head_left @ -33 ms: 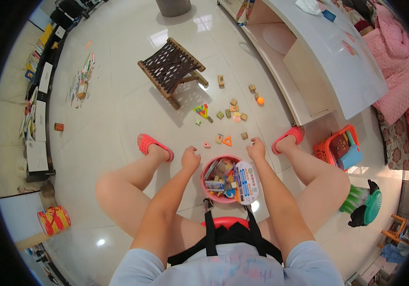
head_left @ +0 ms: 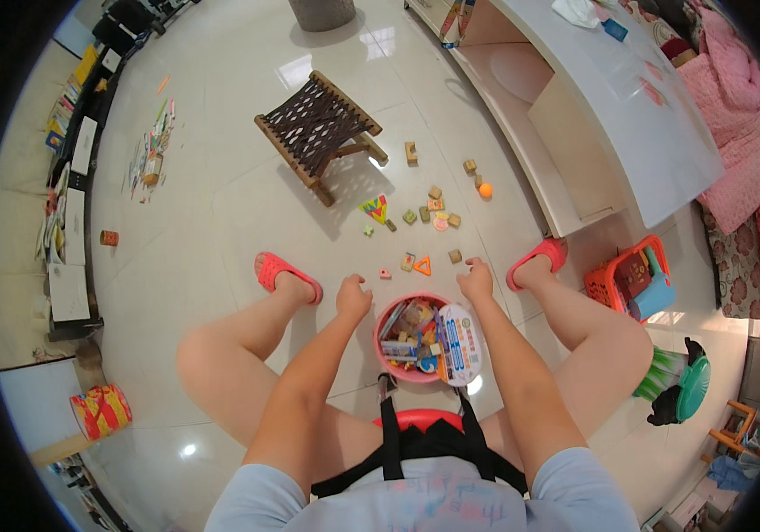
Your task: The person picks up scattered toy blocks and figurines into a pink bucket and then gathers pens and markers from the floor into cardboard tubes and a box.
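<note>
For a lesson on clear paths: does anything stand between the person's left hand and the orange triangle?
Yes: on the floor between the left hand and the orange triangle lie the pink block and, beside the triangle, the patterned block. Both look low enough to reach over.

Between the left hand [head_left: 355, 295] and the right hand [head_left: 477, 279], the tub [head_left: 411, 376] is pink. The lid [head_left: 462, 341] near the right hand is white with blue print. The jumble [head_left: 408, 339] inside seems mixed yellow, blue and orange, though it is too crowded to be sure. Beyond the hands, the triangle [head_left: 423, 273] and the ball [head_left: 485, 191] are orange; the block [head_left: 411, 152] farther off is tan. Past the left hand, the stool [head_left: 316, 124] has a dark brown criss-cross seat. Well right of the right hand, the basket [head_left: 606, 288] is orange.
</note>
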{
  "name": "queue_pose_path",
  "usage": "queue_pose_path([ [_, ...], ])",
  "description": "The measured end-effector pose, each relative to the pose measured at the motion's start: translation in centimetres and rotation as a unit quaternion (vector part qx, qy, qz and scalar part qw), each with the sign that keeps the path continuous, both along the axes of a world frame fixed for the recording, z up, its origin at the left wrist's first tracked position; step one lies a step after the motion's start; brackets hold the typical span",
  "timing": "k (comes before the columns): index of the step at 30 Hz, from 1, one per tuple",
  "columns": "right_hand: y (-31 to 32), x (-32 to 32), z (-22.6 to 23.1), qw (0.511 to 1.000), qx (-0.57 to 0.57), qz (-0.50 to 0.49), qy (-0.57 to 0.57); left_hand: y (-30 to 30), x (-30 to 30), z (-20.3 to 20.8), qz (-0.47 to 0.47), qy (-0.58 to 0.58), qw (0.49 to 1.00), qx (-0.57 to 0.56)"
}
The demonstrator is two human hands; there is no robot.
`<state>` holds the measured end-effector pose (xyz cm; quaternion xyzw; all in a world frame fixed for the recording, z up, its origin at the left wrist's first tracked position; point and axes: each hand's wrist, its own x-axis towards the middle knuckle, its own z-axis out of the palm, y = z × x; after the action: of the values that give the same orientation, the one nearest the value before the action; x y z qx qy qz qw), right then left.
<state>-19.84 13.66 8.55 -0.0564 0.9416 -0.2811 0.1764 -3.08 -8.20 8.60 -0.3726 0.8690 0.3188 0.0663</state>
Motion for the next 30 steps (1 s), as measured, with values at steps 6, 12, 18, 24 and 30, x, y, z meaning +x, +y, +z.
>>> queue_pose_path([
  [6, -2.1, -2.6, -3.3, 0.989, 0.103, 0.078, -0.070, -0.3, -3.7, -4.5, -0.018, -0.085, 0.995, 0.043],
  [12, -6.4, -2.5, -3.7, 0.970, 0.100, 0.200, -0.094, 1.7, -8.9, -6.5, -0.017, -0.129, 0.987, 0.093],
  [18, -7.8, -1.7, -6.2, 0.952, 0.087, 0.293, 0.009, 4.2, -12.3, -6.5, -0.046, -0.073, 0.996, -0.002],
  [24, -7.9, -2.2, -7.0, 0.955, 0.032, 0.295, 0.018, 3.7, -12.5, -8.0, -0.031, -0.024, 0.999, -0.008],
  [30, -8.0, -2.1, -7.6, 0.956, -0.011, 0.292, 0.030, 2.7, -12.2, -8.2, -0.067, 0.041, 0.997, 0.003],
])
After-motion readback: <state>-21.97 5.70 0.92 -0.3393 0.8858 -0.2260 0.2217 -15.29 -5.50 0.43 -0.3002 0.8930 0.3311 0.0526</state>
